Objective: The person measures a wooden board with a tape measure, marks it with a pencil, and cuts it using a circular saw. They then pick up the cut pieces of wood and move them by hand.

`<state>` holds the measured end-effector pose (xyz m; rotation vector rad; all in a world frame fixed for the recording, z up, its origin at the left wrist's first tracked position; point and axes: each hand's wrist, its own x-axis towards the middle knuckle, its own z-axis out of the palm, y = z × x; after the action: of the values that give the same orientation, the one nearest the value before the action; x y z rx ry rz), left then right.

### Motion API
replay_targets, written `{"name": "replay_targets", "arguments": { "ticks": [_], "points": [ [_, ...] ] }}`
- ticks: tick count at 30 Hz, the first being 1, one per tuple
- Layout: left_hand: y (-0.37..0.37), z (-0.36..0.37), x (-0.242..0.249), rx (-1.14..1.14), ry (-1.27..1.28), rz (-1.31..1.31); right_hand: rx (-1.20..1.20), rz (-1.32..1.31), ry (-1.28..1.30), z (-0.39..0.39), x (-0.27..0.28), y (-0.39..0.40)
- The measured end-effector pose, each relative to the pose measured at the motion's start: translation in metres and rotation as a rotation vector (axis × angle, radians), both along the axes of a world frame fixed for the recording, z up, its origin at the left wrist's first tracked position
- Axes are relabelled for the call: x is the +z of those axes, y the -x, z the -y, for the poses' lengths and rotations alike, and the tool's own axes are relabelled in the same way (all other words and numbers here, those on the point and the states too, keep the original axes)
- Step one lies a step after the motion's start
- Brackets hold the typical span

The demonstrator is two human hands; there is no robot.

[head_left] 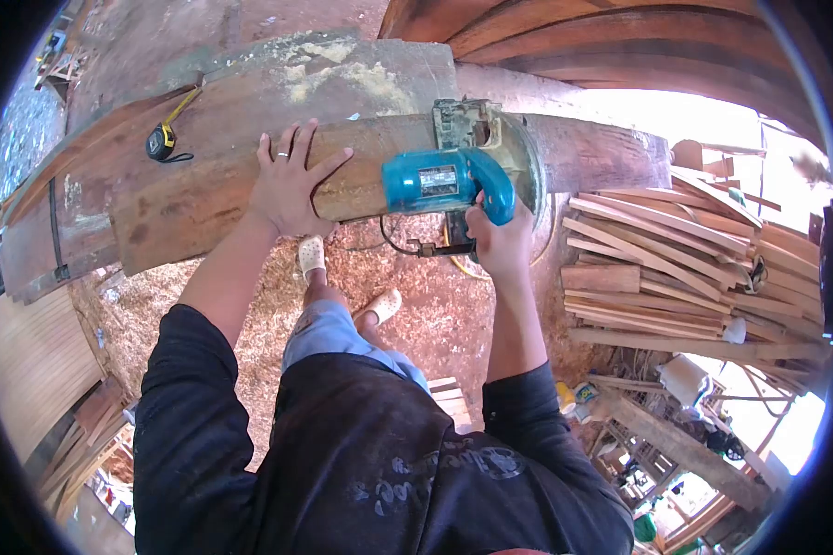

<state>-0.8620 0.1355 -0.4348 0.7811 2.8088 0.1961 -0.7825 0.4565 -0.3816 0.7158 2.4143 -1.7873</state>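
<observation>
My right hand (504, 236) is wrapped round the handle of a teal circular saw (435, 180), whose base rests on a long wooden plank (194, 199). The saw's blade side faces right, and the blade itself is hidden. With fingers spread, my left hand (293, 190) lies flat on the plank to the left of the saw; a ring shows on one finger. The plank stretches across the workbench (250, 92) and juts out past its right end. A yellow and black tape measure (161, 141) lies beyond the plank, left of my left hand, with some tape pulled out.
Sawdust (342, 74) is scattered on the bench. Stacked wooden strips (657, 259) fill the right side. Large curved timbers (602, 42) stand at the back. A cord (393, 242) hangs under the saw. Wood shavings (416, 287) cover the floor around my feet.
</observation>
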Motion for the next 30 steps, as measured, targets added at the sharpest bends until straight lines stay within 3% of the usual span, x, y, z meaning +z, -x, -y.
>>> {"name": "replay_targets", "arguments": {
  "ticks": [9,30],
  "points": [
    [0.002,0.001,0.0,-0.01,0.011,-0.014,-0.065,0.108,-0.019,0.0,0.011,-0.074],
    [0.006,0.002,-0.001,-0.002,-0.002,0.039,0.002,0.003,0.027,0.006,0.001,0.044]
  ]
}}
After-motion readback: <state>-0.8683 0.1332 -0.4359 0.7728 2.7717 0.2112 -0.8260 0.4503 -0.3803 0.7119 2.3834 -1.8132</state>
